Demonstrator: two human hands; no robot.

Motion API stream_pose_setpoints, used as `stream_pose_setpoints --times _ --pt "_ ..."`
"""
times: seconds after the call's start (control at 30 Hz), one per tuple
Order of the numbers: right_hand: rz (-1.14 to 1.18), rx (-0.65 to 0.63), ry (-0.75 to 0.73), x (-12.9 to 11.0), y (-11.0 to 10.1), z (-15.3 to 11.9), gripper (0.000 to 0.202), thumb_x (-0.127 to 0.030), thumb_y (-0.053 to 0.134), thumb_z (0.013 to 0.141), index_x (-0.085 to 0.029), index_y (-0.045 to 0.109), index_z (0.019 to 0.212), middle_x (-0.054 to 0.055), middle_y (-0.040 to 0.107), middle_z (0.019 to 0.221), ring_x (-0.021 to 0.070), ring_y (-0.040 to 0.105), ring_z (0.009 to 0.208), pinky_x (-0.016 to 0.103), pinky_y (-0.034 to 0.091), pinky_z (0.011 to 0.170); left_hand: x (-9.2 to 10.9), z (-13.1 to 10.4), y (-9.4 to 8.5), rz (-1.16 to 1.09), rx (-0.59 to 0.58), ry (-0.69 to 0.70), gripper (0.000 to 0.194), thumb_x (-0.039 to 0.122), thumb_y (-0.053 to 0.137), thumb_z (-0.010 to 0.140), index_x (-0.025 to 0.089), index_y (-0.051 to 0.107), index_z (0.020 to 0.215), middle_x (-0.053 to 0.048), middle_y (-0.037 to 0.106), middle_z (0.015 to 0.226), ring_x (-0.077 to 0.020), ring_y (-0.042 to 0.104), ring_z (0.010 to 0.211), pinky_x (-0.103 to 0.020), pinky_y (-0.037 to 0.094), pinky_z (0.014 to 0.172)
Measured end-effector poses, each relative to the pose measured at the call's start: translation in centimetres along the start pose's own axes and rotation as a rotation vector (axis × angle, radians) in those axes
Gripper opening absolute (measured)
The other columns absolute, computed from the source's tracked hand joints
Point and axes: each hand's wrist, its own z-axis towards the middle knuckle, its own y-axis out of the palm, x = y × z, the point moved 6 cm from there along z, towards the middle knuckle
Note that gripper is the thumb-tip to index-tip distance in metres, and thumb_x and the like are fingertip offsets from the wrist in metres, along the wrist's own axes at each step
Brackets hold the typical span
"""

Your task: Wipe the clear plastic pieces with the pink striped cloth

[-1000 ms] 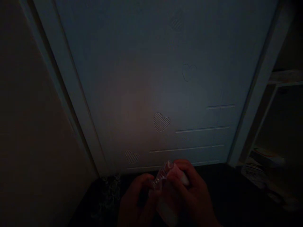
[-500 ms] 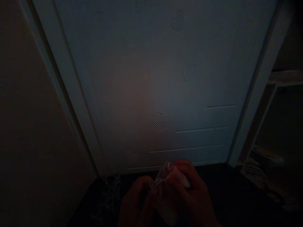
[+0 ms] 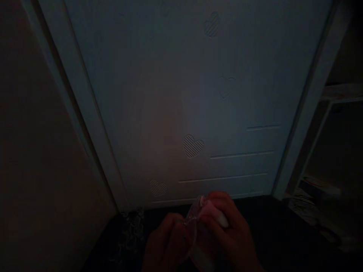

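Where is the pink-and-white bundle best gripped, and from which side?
Probably by the rounded, white-tipped end of the pink-and-white bundle, from the right, where the right hand is; that end looks fuller than the crinkled clear film.

Probably a home: heart-patterned door [image 3: 170, 94]

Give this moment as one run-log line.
left hand: pinching clear film | right hand: holding pink-white item | behind: heart-patterned panel
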Motion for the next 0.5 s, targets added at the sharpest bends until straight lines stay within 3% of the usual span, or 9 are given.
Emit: stream_pose_setpoints --times 0.1,0.2,0.37,0.5 --pt "0.015 0.005 -0.004 -0.2 0.0 0.1 0.015 -0.012 0.067 0.069 -0.026 0.067 0.073 -0.002 0.065 0.077 0.0144 0.063 0.067 0.02 0.052 0.06 -0.1 0.4 0.2 0.014 -0.087 -0.001 0.054 0.072 0.044 0.078 0.022 0.054 0.062 0.002 0.048 0.057 -0.014 0.044 0.053 -0.024 0.039 0.051" --pt "0.028 -0.009 -0.018 -0.4 0.1 0.1 0.013 -0.014 0.064 0.075 -0.027 0.066 0.074 -0.002 0.064 0.077 0.0132 0.063 0.067 0.018 0.051 0.061 -0.1 0.6 0.4 0.059 -0.176 0.025 0.056 0.072 0.037 0.081 0.022 0.054 0.065 0.001 0.049 0.061 -0.0146 0.046 0.057 -0.025 0.042 0.055" --pt "0.025 -0.043 -0.051 -0.6 0.2 0.0 0.019 -0.014 0.054 0.084 -0.027 0.066 0.077 -0.002 0.063 0.077 0.011 0.063 0.068 0.016 0.051 0.063 -0.4 0.5 0.5 0.079 -0.213 0.037 0.054 0.066 0.032 0.087 0.022 0.051 0.063 0.002 0.048 0.059 -0.0145 0.049 0.056 -0.025 0.043 0.057" --pt "0.023 -0.041 -0.064 -0.8 0.1 0.1 0.015 -0.013 0.061 0.079 -0.027 0.067 0.077 -0.002 0.063 0.079 0.0119 0.064 0.069 0.017 0.051 0.063 -1.1 0.6 0.4 0.05 -0.244 0.009 0.053 0.064 0.032 0.088 0.023 0.053 0.061 0.001 0.055 0.056 -0.0157 0.054 0.054 -0.026 0.047 0.057"
